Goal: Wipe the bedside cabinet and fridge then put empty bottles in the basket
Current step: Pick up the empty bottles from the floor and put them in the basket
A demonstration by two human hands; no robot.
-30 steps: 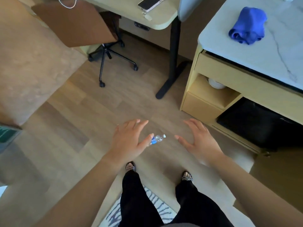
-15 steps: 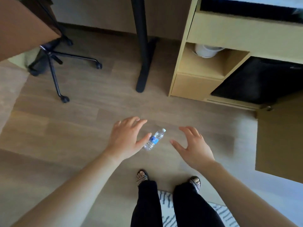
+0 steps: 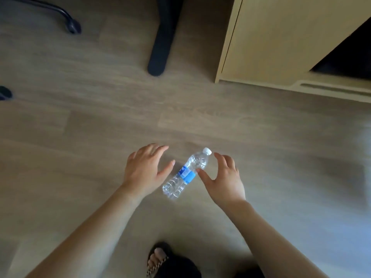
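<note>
On the wooden floor in front of me, the bottle lies on its side between my two hands. It sits slantwise, its white cap pointing away and to the right, well short of the pale cabinet. My left hand is spread and holds nothing, just beside the bottle's lower half. My right hand is likewise spread, its thumb at the blue label, though the blur leaves me unsure whether it touches the plastic. The risk I see is a roll: a round, light body on smooth boards could skid off toward the black desk foot if one hand nudges it before the other closes. Squeezing hard would crumple it. It looks clear, thin-walled, ribbed and crinkled, capped, and I judge it empty.
</note>
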